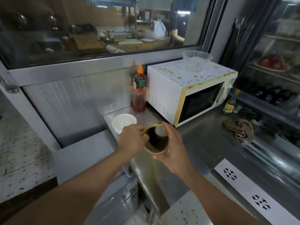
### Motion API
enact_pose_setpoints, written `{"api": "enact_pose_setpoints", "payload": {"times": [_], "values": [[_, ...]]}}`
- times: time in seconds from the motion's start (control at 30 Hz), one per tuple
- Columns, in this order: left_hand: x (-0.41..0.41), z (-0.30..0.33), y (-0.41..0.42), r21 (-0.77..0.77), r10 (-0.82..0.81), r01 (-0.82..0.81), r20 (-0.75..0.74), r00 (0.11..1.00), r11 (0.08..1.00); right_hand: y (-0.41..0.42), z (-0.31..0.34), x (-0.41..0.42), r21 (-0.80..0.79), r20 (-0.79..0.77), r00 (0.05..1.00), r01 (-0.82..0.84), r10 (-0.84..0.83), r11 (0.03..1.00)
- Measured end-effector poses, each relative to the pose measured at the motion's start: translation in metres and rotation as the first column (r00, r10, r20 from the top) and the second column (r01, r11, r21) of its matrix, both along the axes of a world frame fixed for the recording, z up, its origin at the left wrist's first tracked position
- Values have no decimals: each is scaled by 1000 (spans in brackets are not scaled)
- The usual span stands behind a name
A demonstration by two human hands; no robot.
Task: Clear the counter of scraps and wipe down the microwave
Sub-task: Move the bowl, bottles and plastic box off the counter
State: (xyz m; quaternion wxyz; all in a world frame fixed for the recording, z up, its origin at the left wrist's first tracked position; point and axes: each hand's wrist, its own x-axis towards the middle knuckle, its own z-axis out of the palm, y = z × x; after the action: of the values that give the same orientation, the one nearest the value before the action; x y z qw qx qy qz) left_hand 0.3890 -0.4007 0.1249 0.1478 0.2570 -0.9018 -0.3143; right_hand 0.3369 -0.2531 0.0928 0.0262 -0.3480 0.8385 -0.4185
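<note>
Your right hand [173, 148] grips a brown tube [156, 142] from its right side, fingers curled round the wall, holding it above the near edge of the desk [203, 143] with its open end turned up toward you. Your left hand [132, 140] is at the tube's left rim, fingers curled and pinching a yellowish strip [154, 125] that arcs over the far rim of the tube. Whether the strip is part of the tube or a loose scrap, you cannot tell.

Just beyond your left hand, a white bowl [124, 123] sits at the left end of the desk, with small specks inside it. Behind the bowl, against the far wall, a sauce bottle [139, 90] with an orange cap stands upright, just left of the microwave [186, 91].

The microwave stands far on the desk, its door shut and angled toward the right. Its white top is spotted with yellow-brown stains, and its front edge is stained too. A clear tub [196, 60] rests on the top, toward the back.

Right of the microwave a small dark bottle [230, 103] stands upright. Nearer to you and right of it, a crumpled brown rag [239, 129] lies on the desk, well apart from both hands. A white strip with black marks [243, 189] runs along the near right.
</note>
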Motion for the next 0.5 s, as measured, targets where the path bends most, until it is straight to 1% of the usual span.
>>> {"api": "enact_pose_setpoints", "payload": {"times": [0.07, 0.1, 0.2, 0.3, 0.37, 0.4, 0.43, 0.5], "values": [[-12, 16, -1, -68, -2, 3, 17, 1000, 998, -2, 14, -16, -47, 14, 1000, -7, 8, 999], [-19, 24, -1, -70, 7, -6, 11, 1000, 998, -3, 20, -25, -68, 27, 1000, -14, 16, 998], [-40, 46, 0, -24, 38, -39, -40, 998, 999, -5, 39, -56, -62, 41, 998, -38, 41, 997], [-64, 63, 2, -26, 26, -28, -62, 998, 999, -3, 62, -86, -45, 54, 995, -81, 83, 996], [-80, 68, 2, 3, 28, -28, -75, 997, 1000, -2, 71, -106, -49, 77, 991, -107, 110, 993], [-88, 69, 0, 36, 39, -36, -85, 996, 999, -3, 74, -116, -48, 93, 988, -120, 124, 992], [-97, 69, -2, 101, 56, -46, -104, 993, 994, -5, 75, -125, -50, 112, 985, -126, 131, 991], [-111, 69, -6, 309, 91, -39, -155, 984, 950, -10, 76, -142, -61, 148, 979, -136, 144, 989]]}}
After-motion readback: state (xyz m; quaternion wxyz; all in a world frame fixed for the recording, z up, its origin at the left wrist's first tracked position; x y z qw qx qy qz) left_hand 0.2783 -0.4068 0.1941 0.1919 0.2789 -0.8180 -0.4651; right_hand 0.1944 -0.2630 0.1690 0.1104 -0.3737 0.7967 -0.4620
